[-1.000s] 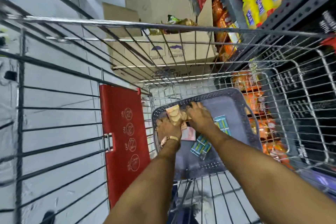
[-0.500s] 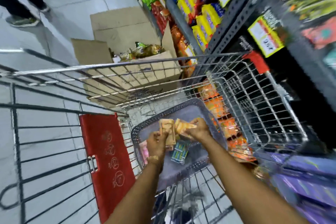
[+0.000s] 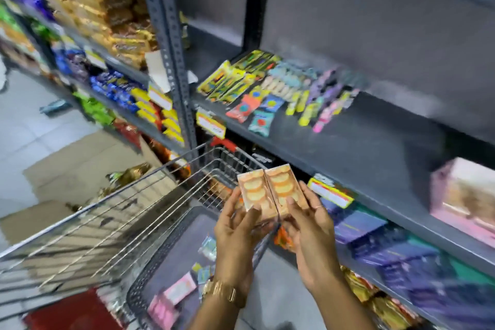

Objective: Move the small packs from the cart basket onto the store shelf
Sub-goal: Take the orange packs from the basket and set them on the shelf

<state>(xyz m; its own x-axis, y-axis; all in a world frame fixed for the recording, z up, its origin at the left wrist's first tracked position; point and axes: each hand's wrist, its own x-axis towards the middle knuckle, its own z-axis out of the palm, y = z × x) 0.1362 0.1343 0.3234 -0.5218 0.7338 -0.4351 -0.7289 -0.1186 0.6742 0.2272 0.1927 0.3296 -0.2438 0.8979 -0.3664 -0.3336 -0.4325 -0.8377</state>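
Observation:
My left hand (image 3: 235, 233) and my right hand (image 3: 310, 230) each grip an orange biscuit pack (image 3: 267, 190); the two packs are pressed side by side, upright, above the cart's right rim. Below them the grey plastic basket (image 3: 160, 257) sits in the wire cart (image 3: 112, 211) and holds pink packs (image 3: 179, 288) and small blue packs (image 3: 207, 248). The dark store shelf (image 3: 348, 142) runs up and to the right of my hands, with several small colourful packs (image 3: 270, 91) lying on its left part.
A pink box (image 3: 466, 195) stands at the shelf's right end. Price tags (image 3: 330, 193) hang on the shelf edges. Purple packs (image 3: 388, 246) fill the shelf below. An open cardboard box (image 3: 88, 169) stands on the floor beyond the cart. The red child-seat flap (image 3: 72, 313) is at the bottom left.
Both hands have lifted the orange biscuit packs out of the basket and brought them together above the cart. My view has swung up and right from the cart to the shelf.

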